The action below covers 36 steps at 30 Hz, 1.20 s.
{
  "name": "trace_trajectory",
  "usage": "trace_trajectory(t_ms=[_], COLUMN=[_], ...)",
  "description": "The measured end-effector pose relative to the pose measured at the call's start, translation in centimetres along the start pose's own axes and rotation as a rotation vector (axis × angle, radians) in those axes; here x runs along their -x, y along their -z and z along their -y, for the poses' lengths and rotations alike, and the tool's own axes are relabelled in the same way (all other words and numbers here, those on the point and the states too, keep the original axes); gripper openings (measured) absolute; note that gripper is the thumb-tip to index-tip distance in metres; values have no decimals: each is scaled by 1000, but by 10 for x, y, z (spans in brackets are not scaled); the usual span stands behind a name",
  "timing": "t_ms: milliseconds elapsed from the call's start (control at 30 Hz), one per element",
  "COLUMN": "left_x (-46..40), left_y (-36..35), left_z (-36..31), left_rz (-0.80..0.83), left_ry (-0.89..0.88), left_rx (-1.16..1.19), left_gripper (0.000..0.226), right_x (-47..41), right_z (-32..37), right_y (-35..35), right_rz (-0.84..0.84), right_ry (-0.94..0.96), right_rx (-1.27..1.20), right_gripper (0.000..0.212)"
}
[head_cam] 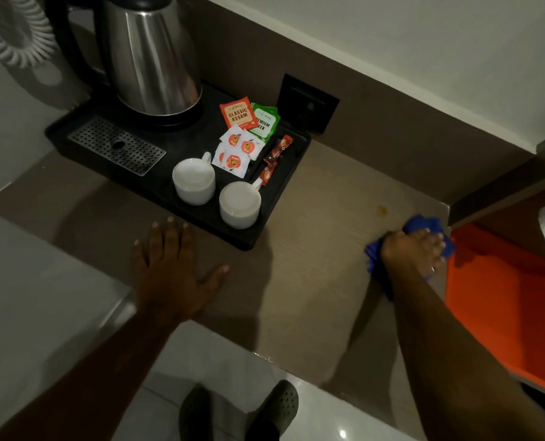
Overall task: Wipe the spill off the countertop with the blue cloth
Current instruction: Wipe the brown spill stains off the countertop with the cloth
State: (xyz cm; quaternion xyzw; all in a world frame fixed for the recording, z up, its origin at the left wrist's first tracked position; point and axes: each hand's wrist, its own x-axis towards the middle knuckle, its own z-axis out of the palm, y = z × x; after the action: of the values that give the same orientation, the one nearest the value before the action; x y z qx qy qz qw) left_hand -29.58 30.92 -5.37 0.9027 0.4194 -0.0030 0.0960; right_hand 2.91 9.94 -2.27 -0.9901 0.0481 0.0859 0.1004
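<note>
two hands on countertop [312,281]: left hand [169,268] flat, splayed; right hand [414,249] gripping blue cloth [424,224] near spill [382,210].

Bare forearms, a ring [433,269] on the right hand [412,253], dark perforated clogs [280,405].

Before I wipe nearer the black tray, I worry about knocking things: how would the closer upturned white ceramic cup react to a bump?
The closer upturned white ceramic cup rests rim-down on the black tray, so it would probably slide rather than tip. It looks squat and wide, so rolling seems unlikely. Being ceramic, it could chip against the second white cup beside it.
</note>
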Motion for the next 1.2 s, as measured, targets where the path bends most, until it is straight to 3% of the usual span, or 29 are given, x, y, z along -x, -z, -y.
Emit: trace_trajectory(t_ms=[67, 133, 200, 267, 367, 433, 567, 633, 733, 833, 1000, 1067, 1200], left_x=[0, -1, -2, -2, -3, -5, -5, -5, -6, -6, -5, -5, -5], left_y=[-1, -1, -1, -1, 0, 0, -3, -4, -5, -4, 0, 1, 0], left_z=[0, 1, -1, 0, 0, 1, 2, 3, 3, 2, -1, -1, 0], left_rz=[13, 12, 17, 29, 51, 65, 54, 44, 44, 61, 65, 78, 59], left_ry=[8, 17, 15, 19, 23, 26, 15, 9, 11, 20, 43, 52, 52], left_rx=[-9, -12, -18, -22, -24, -32, -51, -49, -60, -75, -85, -82, -68], left_gripper=[107, 108, 108, 108, 109, 109, 108, 108, 108, 111, 112, 113, 111], right_x=[8, 33, 58, 64, 27, -5, -55, -61, -46, -9, -5, -35, -72], right_z=[41, 56, 31, -17, -68, -68, -7, 38, 97, 139, 102, 58, -30], right_y=[-15, -31, -33, -26, -5, 3, -2, -7, -22, -39, -35, -18, 12], right_rz=[14, 58, 104, 140, 116, 66, -49, -40, -3, 23, 155, 167, 28], right_ry=[201, 571, 839, 930, 772, 596, 265, 188, 267, 568, 1017, 963, 547], right_rx=[22, 49, 82, 92, 65, 86, 150, 131, 110, 97, 120, 82, 70], right_gripper=[65, 64, 63, 62, 64, 62, 62, 64, 65, 66, 65, 64, 63])
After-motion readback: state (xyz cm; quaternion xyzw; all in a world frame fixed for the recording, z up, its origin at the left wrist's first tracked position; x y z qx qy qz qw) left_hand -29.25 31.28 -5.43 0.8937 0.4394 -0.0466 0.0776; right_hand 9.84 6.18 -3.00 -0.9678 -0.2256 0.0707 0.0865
